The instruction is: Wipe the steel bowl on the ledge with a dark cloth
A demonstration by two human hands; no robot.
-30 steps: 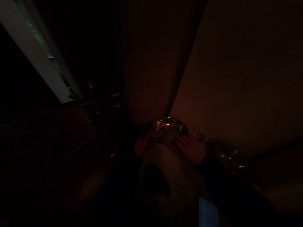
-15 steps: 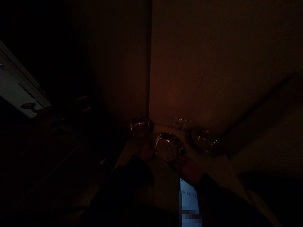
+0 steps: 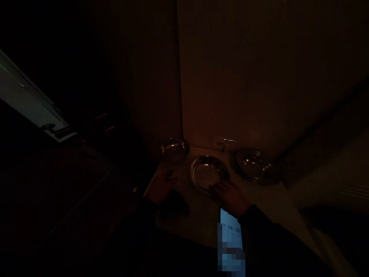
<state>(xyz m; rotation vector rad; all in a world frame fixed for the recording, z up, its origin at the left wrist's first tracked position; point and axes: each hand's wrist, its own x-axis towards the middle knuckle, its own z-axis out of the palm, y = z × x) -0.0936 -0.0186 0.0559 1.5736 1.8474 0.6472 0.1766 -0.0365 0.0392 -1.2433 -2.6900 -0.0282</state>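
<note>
A round, shiny metal dish [image 3: 205,175] rests in the middle of a small pale table, in very dim light. At its near right rim is my right hand [image 3: 230,197], with the fingers closed over the edge; the thumb is hard to make out. Left of the dish and apart from it is my left hand [image 3: 162,186], thumb and fingers parted and nothing seen in them. Behind my left hand, a second metal dish [image 3: 173,150] stands near the wall corner. A stack of metal dishes [image 3: 255,165] sits at the right.
A lit phone [image 3: 231,227] with a timer on its screen lies on the table [image 3: 198,221] beside my right wrist. A socket plate [image 3: 225,143] is on the wall behind. A door with a handle [image 3: 49,126] shows at the far left.
My left hand has let go of the middle dish and moved left and away from it. My right hand stays at the near right rim, its fingers now more curled. The view has shifted slightly.
</note>
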